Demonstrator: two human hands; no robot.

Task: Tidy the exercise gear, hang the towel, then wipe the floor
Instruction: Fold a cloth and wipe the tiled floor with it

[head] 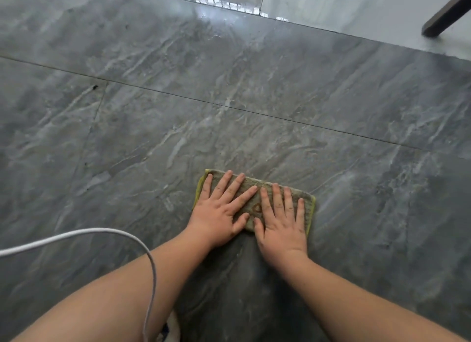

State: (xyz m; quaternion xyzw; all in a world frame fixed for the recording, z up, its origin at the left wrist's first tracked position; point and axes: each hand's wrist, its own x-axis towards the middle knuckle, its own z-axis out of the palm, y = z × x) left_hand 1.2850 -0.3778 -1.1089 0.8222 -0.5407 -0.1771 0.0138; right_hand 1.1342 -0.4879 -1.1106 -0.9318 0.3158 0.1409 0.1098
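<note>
A folded cloth [254, 201], coarse grey-green weave with a yellow edge, lies flat as a rectangle on the floor [178, 99], whose glossy dark grey tiles carry pale marble-like veins and thin grout lines. The left hand [219, 211] and right hand [283, 222] press side by side on the cloth, fingers straight and spread, palms down, gripping nothing. A white cable [150, 265] loops at near left; a dark furniture leg [446, 13] stands far right.

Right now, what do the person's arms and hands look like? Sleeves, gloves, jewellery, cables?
Both forearms are bare as far as the frame shows: no sleeves in view. The left hand and right hand wear no gloves, rings or watch. A thin white cable loops in front of the left forearm.
</note>
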